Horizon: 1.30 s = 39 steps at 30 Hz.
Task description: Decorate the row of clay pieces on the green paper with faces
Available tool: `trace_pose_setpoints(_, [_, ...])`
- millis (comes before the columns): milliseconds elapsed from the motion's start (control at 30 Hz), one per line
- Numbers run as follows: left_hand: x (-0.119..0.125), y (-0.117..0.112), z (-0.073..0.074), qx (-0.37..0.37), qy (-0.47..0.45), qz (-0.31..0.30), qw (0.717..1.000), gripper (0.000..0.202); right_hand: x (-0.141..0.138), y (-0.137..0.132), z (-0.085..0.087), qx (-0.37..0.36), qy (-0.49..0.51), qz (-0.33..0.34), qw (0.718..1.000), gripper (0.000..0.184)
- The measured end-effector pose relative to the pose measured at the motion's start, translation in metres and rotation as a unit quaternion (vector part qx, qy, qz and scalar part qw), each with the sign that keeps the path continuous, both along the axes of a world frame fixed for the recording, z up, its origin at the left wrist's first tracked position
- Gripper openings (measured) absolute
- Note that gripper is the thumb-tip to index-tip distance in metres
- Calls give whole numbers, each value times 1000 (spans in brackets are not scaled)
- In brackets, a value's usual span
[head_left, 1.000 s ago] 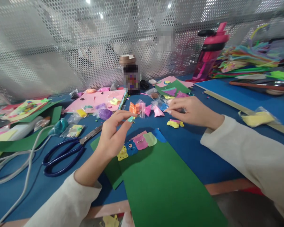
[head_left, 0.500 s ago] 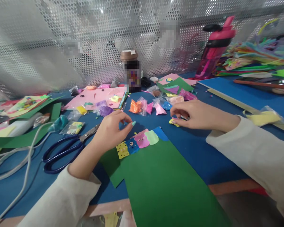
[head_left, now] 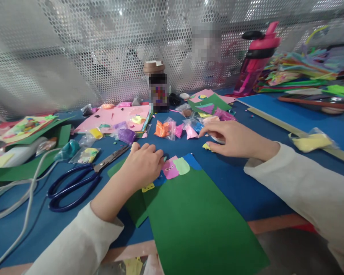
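Note:
My left hand (head_left: 143, 164) is closed, its fingers curled down over the upper left edge of a long green paper strip (head_left: 200, 217). It covers part of a row of coloured patches there; whatever its fingertips pinch is hidden. Still showing are a pink patch with googly eyes (head_left: 171, 169), a pale green patch (head_left: 182, 166), a blue corner (head_left: 192, 161) and a bit of a dotted yellow patch (head_left: 148, 187). My right hand (head_left: 232, 139) hovers low over the table with thumb and fingers apart. A small yellow lump (head_left: 206, 146) lies by its thumb tip.
Blue-handled scissors (head_left: 74, 187) lie partly open left of my left hand. Bagged clay, such as orange (head_left: 161, 129) and purple (head_left: 126, 135), lies beyond. A lidded cup (head_left: 158, 88) and a pink bottle (head_left: 255, 61) stand at the back. A white cable (head_left: 31, 198) loops at left.
My left hand has come down onto the row of patches and its fingers have curled in, covering the blue patch. My right hand stays near the yellow lump, its thumb shifted slightly.

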<state>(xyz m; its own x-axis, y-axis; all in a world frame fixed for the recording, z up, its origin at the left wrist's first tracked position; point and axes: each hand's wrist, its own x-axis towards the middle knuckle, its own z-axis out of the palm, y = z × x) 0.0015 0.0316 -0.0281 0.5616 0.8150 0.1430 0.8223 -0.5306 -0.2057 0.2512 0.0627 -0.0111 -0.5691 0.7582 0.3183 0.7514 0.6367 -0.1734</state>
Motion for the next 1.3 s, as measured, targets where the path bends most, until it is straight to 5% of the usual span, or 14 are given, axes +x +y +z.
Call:
trace_pose_setpoints(267, [4,1,3,15,-27,-10,999,24,-6,-2,-4,81,145,11,986,16])
trace_pose_setpoints(433, [2,3,13,60,-112,-13,992,21,-31,-24,-8,-108,312,47,943,23])
trace_pose_setpoints(633, [-1,5,10,98,-297,-89,946,11,-46,-38,-10,-230,328,76,913,23])
trace_pose_setpoints(733, [2,3,9,93,-357,-120,922,11,-48,-39,-9,-338,374,38,863,26])
trace_pose_setpoints(833, [7,-2,11,129,-348,-160,915,9,-50,-40,-10,-468,429,48,771,26])
trace_pose_setpoints(1000, [12,-7,10,198,-296,-196,914,6,-54,-40,-15,-529,511,72,674,27])
trace_pose_setpoints(1067, [11,-7,10,205,-292,-198,913,6,-54,-39,-15,-518,533,72,665,22])
trace_pose_setpoints(1300, [10,-6,13,243,-254,-221,910,11,-53,-41,-11,-463,539,67,700,26])
